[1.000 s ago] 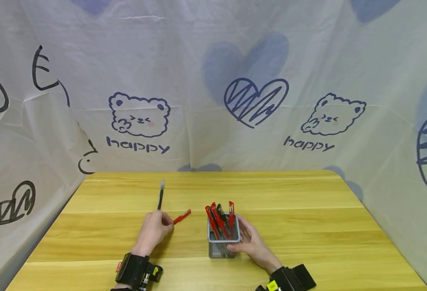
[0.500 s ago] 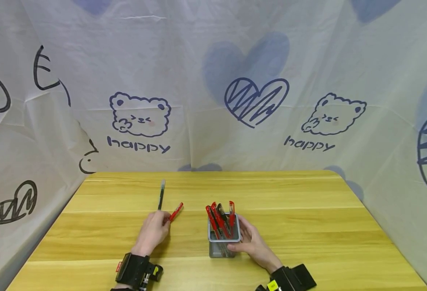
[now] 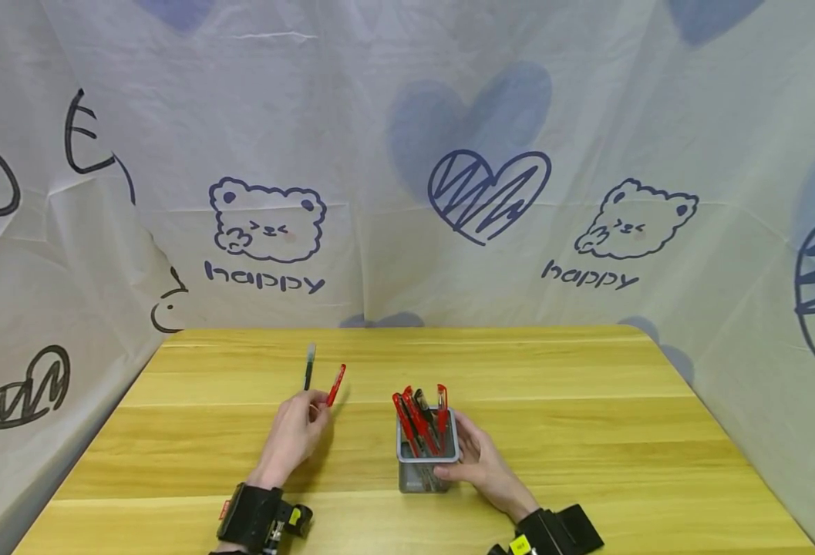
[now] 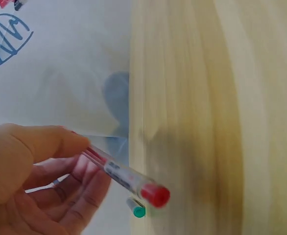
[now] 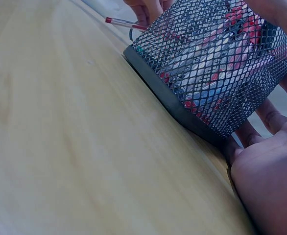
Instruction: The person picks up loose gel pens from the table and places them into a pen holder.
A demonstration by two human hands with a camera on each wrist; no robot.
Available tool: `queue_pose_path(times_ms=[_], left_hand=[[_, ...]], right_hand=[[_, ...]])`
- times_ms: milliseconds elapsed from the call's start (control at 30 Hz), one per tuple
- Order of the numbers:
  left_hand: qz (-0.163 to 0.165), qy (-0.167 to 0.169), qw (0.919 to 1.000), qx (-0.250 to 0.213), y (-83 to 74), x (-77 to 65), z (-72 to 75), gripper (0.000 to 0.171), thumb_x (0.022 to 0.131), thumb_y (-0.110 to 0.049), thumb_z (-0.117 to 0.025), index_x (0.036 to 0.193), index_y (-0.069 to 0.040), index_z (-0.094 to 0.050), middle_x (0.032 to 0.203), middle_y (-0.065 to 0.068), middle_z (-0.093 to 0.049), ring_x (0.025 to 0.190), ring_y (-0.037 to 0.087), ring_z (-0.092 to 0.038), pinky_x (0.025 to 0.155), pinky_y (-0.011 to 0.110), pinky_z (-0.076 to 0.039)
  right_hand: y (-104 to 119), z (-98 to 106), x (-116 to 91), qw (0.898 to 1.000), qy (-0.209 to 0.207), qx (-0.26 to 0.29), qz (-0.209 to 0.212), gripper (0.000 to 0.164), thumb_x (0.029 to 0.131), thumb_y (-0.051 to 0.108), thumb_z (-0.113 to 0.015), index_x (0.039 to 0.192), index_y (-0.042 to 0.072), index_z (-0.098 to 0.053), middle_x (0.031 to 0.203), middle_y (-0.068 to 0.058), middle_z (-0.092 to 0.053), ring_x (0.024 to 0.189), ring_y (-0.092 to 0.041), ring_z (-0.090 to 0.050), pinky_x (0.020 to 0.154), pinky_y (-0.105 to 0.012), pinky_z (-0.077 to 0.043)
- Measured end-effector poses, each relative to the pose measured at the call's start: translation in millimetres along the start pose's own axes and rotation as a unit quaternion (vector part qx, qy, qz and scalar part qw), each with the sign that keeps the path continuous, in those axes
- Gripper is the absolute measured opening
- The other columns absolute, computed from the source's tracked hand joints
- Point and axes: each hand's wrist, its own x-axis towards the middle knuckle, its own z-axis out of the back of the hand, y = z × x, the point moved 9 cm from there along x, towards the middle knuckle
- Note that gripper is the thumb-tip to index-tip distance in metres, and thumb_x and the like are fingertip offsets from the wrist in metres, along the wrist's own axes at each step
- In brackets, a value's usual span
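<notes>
My left hand [image 3: 296,432] pinches a red gel pen [image 3: 336,384] between thumb and fingers, raised off the table. In the left wrist view, the pen's clear barrel and red end plug [image 4: 155,195] point away from the thumb. Just beyond that hand lies a dark pen [image 3: 309,368], its near part hidden behind the fingers; a green pen end [image 4: 139,211] shows in the left wrist view. My right hand [image 3: 486,470] grips the mesh pen holder [image 3: 412,476] from its right side, fingers around the wall. Several red pens and a black one [image 3: 424,405] stand in it, leaning.
The wooden table [image 3: 553,385] extends around both hands. Behind it and along both sides hangs a pale printed cloth [image 3: 379,254]. Both wrists wear black camera straps [image 3: 250,515].
The red pen has turned from lying slanted to nearly upright and has risen with my left hand, which moved slightly away from me. My right hand and the pen holder have stayed put.
</notes>
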Motion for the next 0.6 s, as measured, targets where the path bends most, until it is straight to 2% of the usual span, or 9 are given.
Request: queue_pose_path(times_ms=[100,233,600], left_hand=[[0.001,-0.003,0.9997,-0.024,0.0,1.0,0.7,0.02,0.093,0.001,-0.063,0.112,0.005,-0.069,0.09,0.012,-0.071,0.077,0.014,-0.062,0.059,0.017,-0.049],[-0.013,-0.013,0.9989,-0.043,-2.8,1.9,2.8,0.021,0.091,0.001,-0.066,0.111,0.005,-0.069,0.092,0.011,-0.071,0.081,0.014,-0.063,0.066,0.017,-0.053],[-0.05,-0.047,0.9923,-0.103,-11.1,1.3,10.7,0.019,0.09,0.001,-0.07,0.109,0.003,-0.072,0.093,0.011,-0.073,0.084,0.018,-0.067,0.075,0.021,-0.059]], right_hand=[[0.0,-0.4,-0.1,1.0,0.0,0.0,0.0,0.094,0.08,0.0,-0.076,0.155,-0.007,-0.02,0.147,0.005,-0.05,0.133,-0.002,-0.051,0.114,-0.015,-0.042],[0.7,-1.0,0.0,1.0,0.002,0.001,0.003,0.094,0.08,-0.001,-0.076,0.155,-0.008,-0.019,0.147,0.005,-0.05,0.133,-0.001,-0.051,0.114,-0.016,-0.043],[-0.1,-0.8,-0.2,1.0,0.003,0.002,-0.001,0.094,0.081,0.0,-0.075,0.156,-0.007,-0.018,0.152,-0.002,-0.047,0.134,-0.002,-0.051,0.114,-0.015,-0.042]])
